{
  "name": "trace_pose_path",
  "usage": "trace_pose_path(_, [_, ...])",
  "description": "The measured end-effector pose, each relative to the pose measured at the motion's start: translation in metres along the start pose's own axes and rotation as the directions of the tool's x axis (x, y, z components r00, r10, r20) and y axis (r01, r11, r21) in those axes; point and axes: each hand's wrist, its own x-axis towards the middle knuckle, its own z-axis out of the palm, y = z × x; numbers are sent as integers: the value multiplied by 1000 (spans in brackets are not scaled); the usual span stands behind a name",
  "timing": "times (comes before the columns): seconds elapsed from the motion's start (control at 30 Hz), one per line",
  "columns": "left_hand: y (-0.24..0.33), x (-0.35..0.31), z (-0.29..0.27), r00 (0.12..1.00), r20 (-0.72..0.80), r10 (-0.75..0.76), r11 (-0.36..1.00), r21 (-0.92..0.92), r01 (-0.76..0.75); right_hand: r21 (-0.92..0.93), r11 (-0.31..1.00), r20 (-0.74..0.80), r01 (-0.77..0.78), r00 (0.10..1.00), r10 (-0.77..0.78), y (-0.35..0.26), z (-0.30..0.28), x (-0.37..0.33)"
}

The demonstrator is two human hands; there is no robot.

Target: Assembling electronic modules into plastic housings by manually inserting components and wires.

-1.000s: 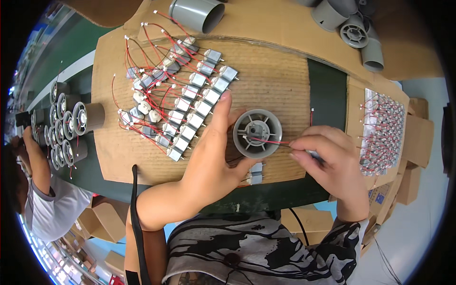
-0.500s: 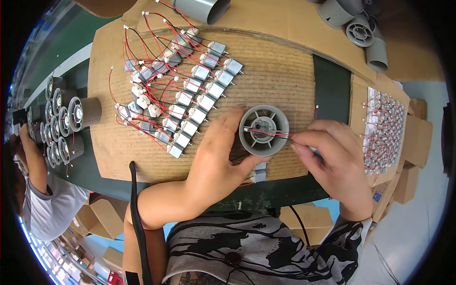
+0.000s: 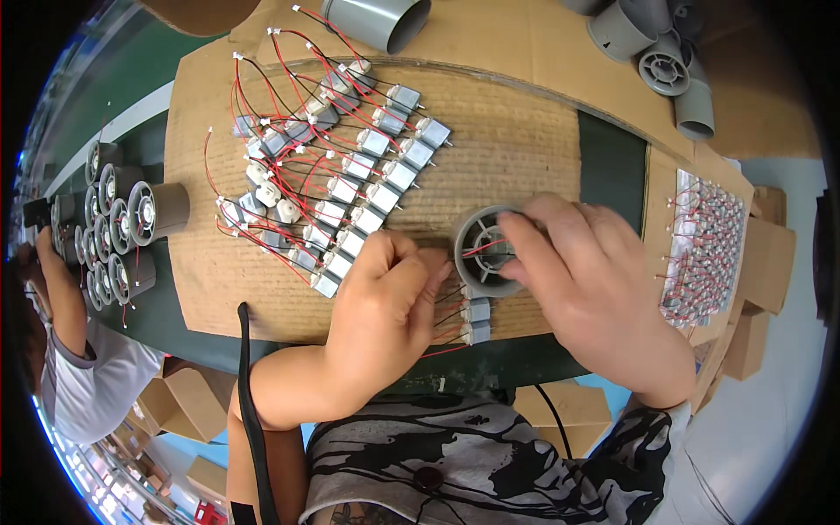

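Note:
A grey round plastic housing [image 3: 465, 269] with a spoked hub stands over the cardboard sheet [image 3: 516, 122], its opening facing up. My right hand [image 3: 595, 293] is closed on its right rim, fingertips reaching inside; the hand is slightly blurred. A red wire [image 3: 484, 248] crosses the hub inside. Left of the housing, my left hand [image 3: 381, 311] is closed with its fingertips pinched together close to the housing's wall; whatever lies between them is hidden. Small silver motors [image 3: 381, 197] with red and black leads lie in rows beyond my left hand. Two more motors [image 3: 476, 320] lie just below the housing.
Finished-looking grey housings [image 3: 157, 212] are stacked at the left, near another person's arm [image 3: 66, 302]. More grey tubes [image 3: 665, 70] lie at the upper right, and one tube [image 3: 376, 22] at the top. A tray of wired motors [image 3: 703, 249] sits at the right.
My left hand has let go of the housing and drawn left into a pinch. My right hand has moved from the wire's end onto the housing, which has shifted slightly right.

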Motion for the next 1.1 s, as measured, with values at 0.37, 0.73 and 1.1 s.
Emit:
trace_pose_path(0.37, [-1, -8, -3, 993, 104, -53, 998, -24, 56, 392, 919, -86, -38, 993, 78, -3, 16, -9])
trace_pose_path(0.73, [12, 13, 6, 982, 150, 112, 978, 161, -136, 51, 994, -55, 97, 994, -94, -13, 16, -5])
trace_pose_path(1.1, [-25, -40, -69, 899, -439, 0, 937, 314, 153, 334, 916, 58, -224, 975, 217, 3, 39, -41])
